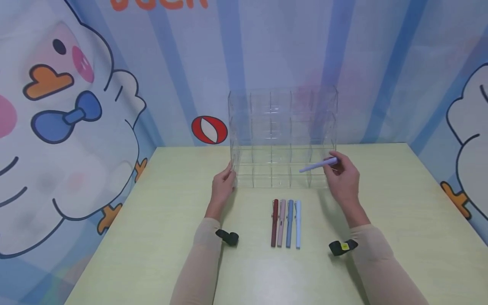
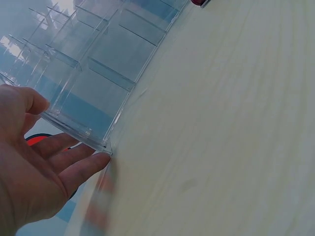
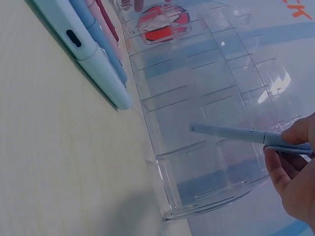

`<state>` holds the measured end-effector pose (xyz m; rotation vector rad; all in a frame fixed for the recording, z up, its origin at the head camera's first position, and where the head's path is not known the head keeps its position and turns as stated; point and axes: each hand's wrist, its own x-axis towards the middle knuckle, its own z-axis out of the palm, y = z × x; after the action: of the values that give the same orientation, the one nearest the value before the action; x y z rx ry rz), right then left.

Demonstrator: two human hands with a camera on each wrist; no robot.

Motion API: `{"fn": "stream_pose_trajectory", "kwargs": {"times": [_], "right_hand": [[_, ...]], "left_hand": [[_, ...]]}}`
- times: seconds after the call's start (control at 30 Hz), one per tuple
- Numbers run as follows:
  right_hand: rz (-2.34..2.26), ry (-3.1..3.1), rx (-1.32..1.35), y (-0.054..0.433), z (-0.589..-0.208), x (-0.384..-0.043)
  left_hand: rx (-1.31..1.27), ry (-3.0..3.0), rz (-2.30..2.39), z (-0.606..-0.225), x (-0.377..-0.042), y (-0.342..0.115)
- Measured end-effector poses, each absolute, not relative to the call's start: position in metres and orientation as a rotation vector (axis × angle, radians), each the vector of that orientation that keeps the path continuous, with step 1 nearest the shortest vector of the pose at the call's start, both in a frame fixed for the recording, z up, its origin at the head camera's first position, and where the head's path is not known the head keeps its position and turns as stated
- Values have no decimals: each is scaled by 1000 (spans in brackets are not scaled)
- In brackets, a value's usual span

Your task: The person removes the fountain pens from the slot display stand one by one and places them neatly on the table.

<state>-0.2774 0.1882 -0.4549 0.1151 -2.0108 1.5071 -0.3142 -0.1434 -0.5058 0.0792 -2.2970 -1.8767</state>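
A clear divided rack stands upright on the table, its see-through walls forming rows of square compartments. My left hand grips its left side edge; in the left wrist view the thumb is on one side of the wall and the fingers are on the other. Between thumb and fingers my right hand pinches a lavender pen by its capped end. The pen's far end points left, across the front of the rack's lower right compartments. In the right wrist view the pen overlaps the dividers.
Side by side in front of the rack lie a dark red pen, a pink pen, a blue pen and a pale blue pen. Behind the table hangs a striped cartoon backdrop. Each wrist carries a black strap.
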Motion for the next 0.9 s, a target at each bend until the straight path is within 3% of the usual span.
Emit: {"fn": "stream_pose_trajectory", "kwargs": {"times": [0.9], "right_hand": [[1663, -1705, 32, 204, -418, -260]], "left_hand": [[83, -2292, -1897, -507, -314, -144]]}}
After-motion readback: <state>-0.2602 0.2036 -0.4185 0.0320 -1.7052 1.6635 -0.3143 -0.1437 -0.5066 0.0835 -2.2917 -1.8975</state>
